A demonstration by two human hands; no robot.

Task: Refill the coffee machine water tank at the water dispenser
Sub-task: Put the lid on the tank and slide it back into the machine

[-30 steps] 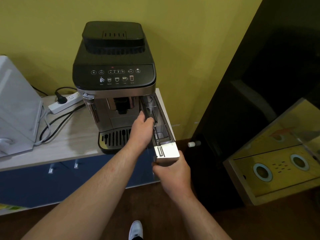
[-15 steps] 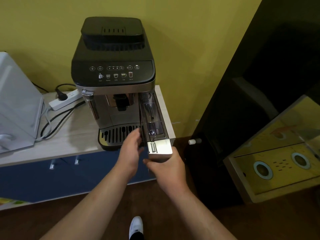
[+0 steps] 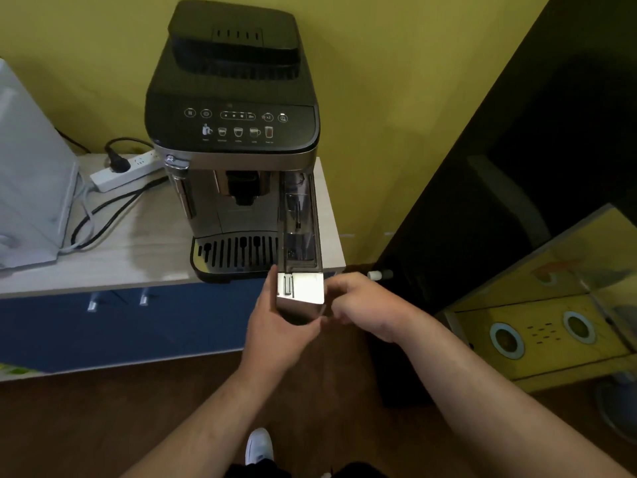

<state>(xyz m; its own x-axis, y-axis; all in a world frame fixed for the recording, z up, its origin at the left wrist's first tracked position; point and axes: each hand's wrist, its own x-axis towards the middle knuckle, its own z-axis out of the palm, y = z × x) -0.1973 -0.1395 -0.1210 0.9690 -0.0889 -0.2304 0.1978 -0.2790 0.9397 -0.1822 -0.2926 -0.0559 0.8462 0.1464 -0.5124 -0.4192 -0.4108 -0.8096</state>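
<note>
At coffee machine (image 3: 234,98) | water tank (image 3: 299,232) lengthwise toward person | left hand (image 3: 275,326), right hand (image 3: 365,305) fingers grip its end

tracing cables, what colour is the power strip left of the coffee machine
The long plastic power strip is white, head view.

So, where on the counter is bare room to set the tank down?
Bare wood lies along the front edge, between the white appliance and the coffee machine. Behind it, the power strip and cables crowd the counter. Right of the tank, only a narrow strip.
</note>
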